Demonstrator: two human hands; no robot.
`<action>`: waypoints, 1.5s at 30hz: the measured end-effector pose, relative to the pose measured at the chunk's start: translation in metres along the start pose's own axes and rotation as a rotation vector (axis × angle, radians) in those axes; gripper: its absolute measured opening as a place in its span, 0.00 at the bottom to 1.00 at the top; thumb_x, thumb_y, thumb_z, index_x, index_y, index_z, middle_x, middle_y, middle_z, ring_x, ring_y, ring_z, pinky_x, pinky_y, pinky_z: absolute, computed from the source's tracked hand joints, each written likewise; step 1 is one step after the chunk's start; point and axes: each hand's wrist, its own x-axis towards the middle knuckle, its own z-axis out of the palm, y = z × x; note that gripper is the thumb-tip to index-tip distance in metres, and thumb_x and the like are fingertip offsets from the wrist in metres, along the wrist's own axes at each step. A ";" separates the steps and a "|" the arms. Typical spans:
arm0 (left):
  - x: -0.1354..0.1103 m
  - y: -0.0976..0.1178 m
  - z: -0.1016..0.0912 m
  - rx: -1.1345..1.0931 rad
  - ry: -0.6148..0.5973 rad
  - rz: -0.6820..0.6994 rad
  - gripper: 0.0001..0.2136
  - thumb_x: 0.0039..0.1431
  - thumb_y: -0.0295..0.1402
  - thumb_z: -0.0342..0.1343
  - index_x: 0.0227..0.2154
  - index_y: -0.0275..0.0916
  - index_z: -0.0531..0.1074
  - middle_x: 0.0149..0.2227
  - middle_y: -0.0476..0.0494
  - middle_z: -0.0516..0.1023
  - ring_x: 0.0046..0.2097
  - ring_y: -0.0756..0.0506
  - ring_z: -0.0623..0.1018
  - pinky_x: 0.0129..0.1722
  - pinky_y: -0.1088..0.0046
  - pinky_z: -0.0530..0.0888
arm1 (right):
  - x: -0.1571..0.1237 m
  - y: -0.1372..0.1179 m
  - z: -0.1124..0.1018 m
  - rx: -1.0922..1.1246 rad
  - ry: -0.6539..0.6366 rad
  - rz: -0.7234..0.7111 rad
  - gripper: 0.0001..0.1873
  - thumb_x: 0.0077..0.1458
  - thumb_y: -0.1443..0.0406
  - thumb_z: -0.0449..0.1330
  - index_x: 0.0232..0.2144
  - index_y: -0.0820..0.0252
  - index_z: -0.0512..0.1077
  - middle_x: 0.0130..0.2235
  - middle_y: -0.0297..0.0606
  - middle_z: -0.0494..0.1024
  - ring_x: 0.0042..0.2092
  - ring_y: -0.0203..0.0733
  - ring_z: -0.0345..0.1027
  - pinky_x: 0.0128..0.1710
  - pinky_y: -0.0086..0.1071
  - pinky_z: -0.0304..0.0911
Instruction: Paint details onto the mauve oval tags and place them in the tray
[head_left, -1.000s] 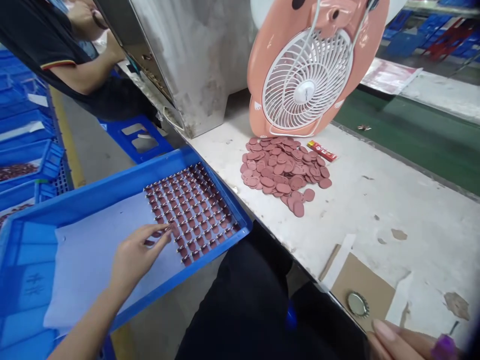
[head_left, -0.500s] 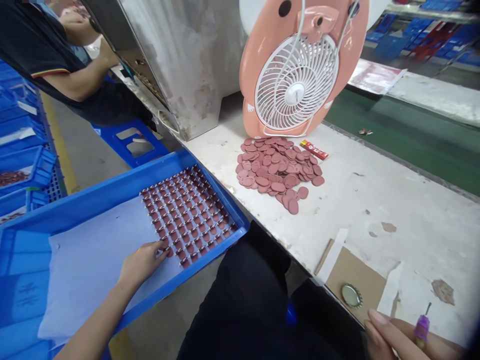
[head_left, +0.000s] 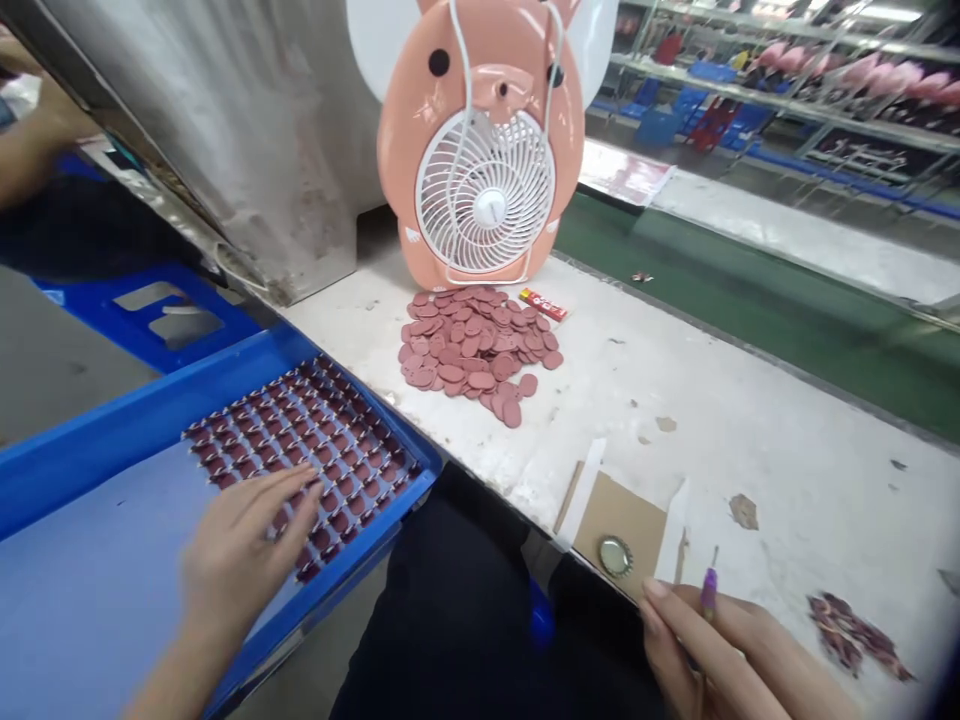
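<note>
Head view, placed off the scuffed white counter [head_left: 757, 450], near to far.

Left hand [head_left: 240, 560]: off the counter's near edge, over a blue plastic tray [head_left: 150, 430] lined with a pale blue padded sheet [head_left: 90, 520]. Fingers [head_left: 292, 490] extended and slightly spread, tips on tight rows of small pink discs with metal pins [head_left: 315, 440]. Not visibly closed on anything.

Right hand [head_left: 720, 650]: at the counter's near edge, fingers [head_left: 675, 620] curled around a slim purple-handled needle tool [head_left: 708, 592], gripping it with the tip up.

Just left of that hand on the counter: a brown cardboard square with white tape strips [head_left: 622, 520], a silver metal bottle cap [head_left: 615, 556] lying on it. Right of the hand: a small scatter of dark pink scraps [head_left: 851, 632].

Between tray and counter: the person's black trouser legs [head_left: 442, 600].

Farther back on the counter: a loose heap of flat pink oval discs [head_left: 472, 350], a small red box [head_left: 544, 304] just beside it, then an upright pink pig-shaped fan with a white grille [head_left: 484, 190] behind both.

Left of the counter: a co-worker's forearm [head_left: 37, 130] and a blue plastic stool [head_left: 142, 310].
</note>
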 end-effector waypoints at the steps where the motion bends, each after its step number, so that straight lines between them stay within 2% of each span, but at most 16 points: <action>1: 0.013 0.027 0.007 -0.032 0.010 0.083 0.13 0.60 0.40 0.59 0.44 0.43 0.78 0.49 0.40 0.82 0.53 0.37 0.77 0.57 0.59 0.68 | 0.003 -0.006 0.001 0.010 0.036 0.044 0.08 0.56 0.73 0.67 0.40 0.63 0.78 0.29 0.35 0.78 0.28 0.36 0.72 0.30 0.29 0.66; 2: 0.026 0.055 0.015 -0.066 0.003 0.195 0.13 0.59 0.39 0.59 0.46 0.46 0.78 0.51 0.44 0.82 0.55 0.40 0.76 0.59 0.62 0.67 | 0.005 -0.012 0.003 0.022 0.072 0.089 0.07 0.56 0.73 0.67 0.39 0.64 0.78 0.28 0.37 0.77 0.29 0.37 0.71 0.31 0.30 0.65; 4: 0.050 0.107 0.031 -0.099 -0.040 0.568 0.21 0.60 0.41 0.59 0.54 0.38 0.73 0.58 0.37 0.77 0.61 0.36 0.71 0.62 0.59 0.63 | 0.004 -0.021 0.007 0.030 0.133 0.153 0.05 0.57 0.74 0.66 0.38 0.66 0.78 0.28 0.38 0.77 0.29 0.37 0.70 0.31 0.31 0.65; 7: 0.071 0.155 0.044 -0.097 -0.135 0.787 0.29 0.62 0.48 0.56 0.61 0.35 0.66 0.63 0.34 0.69 0.65 0.35 0.67 0.67 0.55 0.47 | -0.005 -0.024 0.008 -0.020 0.190 0.146 0.03 0.58 0.74 0.65 0.36 0.66 0.78 0.28 0.37 0.75 0.28 0.36 0.69 0.28 0.31 0.64; 10: 0.072 0.161 0.049 -0.138 -0.166 0.890 0.23 0.63 0.44 0.56 0.58 0.40 0.69 0.59 0.38 0.75 0.59 0.39 0.74 0.68 0.58 0.38 | -0.017 -0.020 0.003 -0.063 0.236 0.170 0.03 0.58 0.74 0.64 0.35 0.66 0.78 0.27 0.36 0.74 0.27 0.35 0.69 0.26 0.30 0.64; 14: 0.059 0.143 0.056 -0.278 -0.098 1.000 0.18 0.62 0.26 0.59 0.54 0.47 0.72 0.52 0.47 0.82 0.50 0.45 0.81 0.65 0.62 0.47 | -0.029 -0.016 0.002 0.060 0.186 0.217 0.11 0.54 0.78 0.65 0.41 0.69 0.77 0.30 0.40 0.76 0.30 0.37 0.71 0.27 0.30 0.67; 19: 0.034 0.156 0.058 -0.650 -0.051 0.784 0.21 0.57 0.16 0.58 0.47 0.49 0.76 0.43 0.51 0.86 0.42 0.47 0.84 0.51 0.66 0.68 | -0.024 -0.017 0.013 0.302 0.159 0.417 0.12 0.56 0.77 0.62 0.43 0.65 0.76 0.36 0.42 0.77 0.36 0.38 0.72 0.33 0.29 0.70; 22: 0.017 0.184 0.043 -0.772 -0.049 0.446 0.16 0.60 0.20 0.58 0.48 0.43 0.74 0.39 0.46 0.87 0.40 0.45 0.84 0.44 0.67 0.76 | -0.009 -0.021 0.019 0.447 0.108 0.568 0.09 0.61 0.71 0.61 0.44 0.61 0.74 0.36 0.39 0.76 0.35 0.36 0.72 0.34 0.28 0.71; 25: 0.007 0.209 0.023 -0.981 -0.282 -0.028 0.10 0.60 0.29 0.62 0.44 0.43 0.76 0.36 0.47 0.87 0.37 0.46 0.85 0.42 0.71 0.79 | 0.006 -0.026 0.022 0.666 0.063 0.716 0.08 0.61 0.65 0.62 0.44 0.57 0.75 0.34 0.35 0.76 0.32 0.34 0.72 0.33 0.25 0.70; 28: 0.006 0.221 0.012 -1.164 -0.498 -0.205 0.07 0.57 0.34 0.65 0.39 0.43 0.79 0.34 0.46 0.87 0.36 0.45 0.85 0.41 0.73 0.81 | 0.013 -0.031 0.023 0.949 0.026 0.919 0.05 0.61 0.63 0.63 0.38 0.55 0.77 0.34 0.35 0.78 0.32 0.34 0.73 0.32 0.24 0.69; 32: 0.010 0.221 0.017 -1.368 -0.683 -0.222 0.08 0.57 0.34 0.65 0.40 0.48 0.81 0.33 0.48 0.86 0.33 0.47 0.84 0.35 0.78 0.80 | 0.008 -0.034 0.023 1.304 0.102 1.201 0.09 0.59 0.59 0.65 0.33 0.59 0.77 0.24 0.32 0.75 0.24 0.31 0.69 0.25 0.21 0.66; 35: 0.008 0.221 0.024 -1.384 -0.654 -0.069 0.14 0.52 0.33 0.68 0.43 0.52 0.81 0.33 0.50 0.85 0.31 0.49 0.81 0.31 0.81 0.78 | 0.003 -0.040 0.027 1.360 0.210 1.246 0.12 0.61 0.57 0.63 0.32 0.60 0.74 0.22 0.31 0.73 0.22 0.31 0.67 0.24 0.23 0.67; 37: 0.003 0.223 0.027 -1.328 -0.552 0.042 0.17 0.49 0.31 0.70 0.43 0.54 0.81 0.33 0.51 0.83 0.31 0.50 0.80 0.32 0.80 0.77 | 0.001 -0.046 0.030 1.341 0.258 1.224 0.13 0.63 0.57 0.61 0.33 0.61 0.73 0.22 0.31 0.73 0.22 0.32 0.67 0.25 0.24 0.68; 41: -0.004 0.228 0.024 -1.179 -0.454 0.101 0.08 0.58 0.30 0.63 0.37 0.52 0.82 0.33 0.50 0.82 0.36 0.47 0.80 0.38 0.76 0.77 | 0.001 -0.053 0.033 1.244 0.311 1.125 0.06 0.60 0.62 0.63 0.36 0.59 0.76 0.27 0.34 0.76 0.25 0.33 0.71 0.26 0.24 0.69; 43: -0.003 0.228 0.020 -1.135 -0.537 0.067 0.07 0.61 0.31 0.59 0.35 0.50 0.81 0.34 0.48 0.82 0.38 0.45 0.81 0.40 0.74 0.77 | -0.001 -0.049 0.027 1.052 0.278 0.995 0.04 0.58 0.69 0.63 0.37 0.58 0.77 0.32 0.35 0.78 0.30 0.34 0.73 0.31 0.24 0.71; 45: 0.001 0.228 0.015 -1.150 -0.738 0.010 0.07 0.64 0.34 0.56 0.38 0.48 0.80 0.33 0.47 0.81 0.36 0.46 0.80 0.36 0.74 0.77 | -0.004 -0.041 0.019 0.795 0.208 0.779 0.11 0.57 0.75 0.61 0.42 0.59 0.77 0.36 0.38 0.78 0.36 0.35 0.74 0.37 0.26 0.72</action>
